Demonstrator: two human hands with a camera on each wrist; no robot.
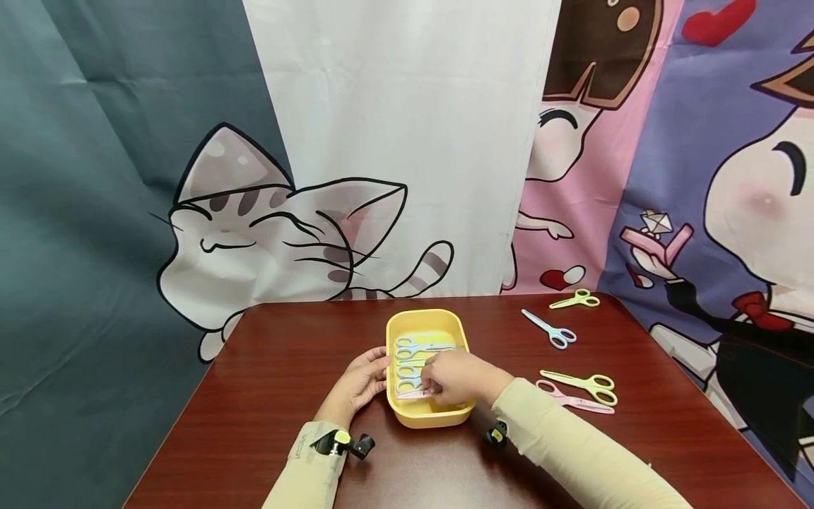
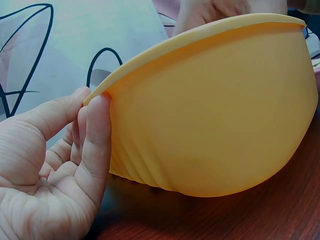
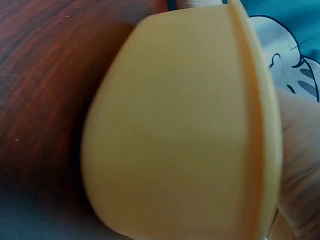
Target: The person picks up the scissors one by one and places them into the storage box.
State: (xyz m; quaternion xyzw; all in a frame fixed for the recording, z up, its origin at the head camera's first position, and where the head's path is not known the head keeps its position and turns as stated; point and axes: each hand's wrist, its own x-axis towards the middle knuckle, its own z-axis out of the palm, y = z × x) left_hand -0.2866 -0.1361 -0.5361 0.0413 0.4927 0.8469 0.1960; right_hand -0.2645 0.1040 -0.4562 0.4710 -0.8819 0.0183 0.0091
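A yellow plastic tray (image 1: 429,422) stands on the table with several scissors lying in it. My left hand (image 1: 361,382) is at its left side; in the left wrist view the thumb and fingers pinch the rim (image 2: 200,35). Inside the tray, my right hand (image 1: 459,377) reaches over the right wall, fingers curled at pink scissors (image 1: 412,394) whose blades point left. The handle end of this pair is hidden under the hand. Blue scissors (image 1: 407,351) lie farther back in the tray, with more blue handles (image 1: 407,385) nearer the hand.
Right of the tray on the dark red table (image 1: 286,353) lie green scissors (image 1: 575,300) and blue scissors (image 1: 552,331) near the back. Closer in, other green scissors (image 1: 588,384) lie beside pink scissors (image 1: 581,403), partly behind the right sleeve (image 1: 559,438). A cartoon-printed cloth (image 1: 407,106) hangs behind.
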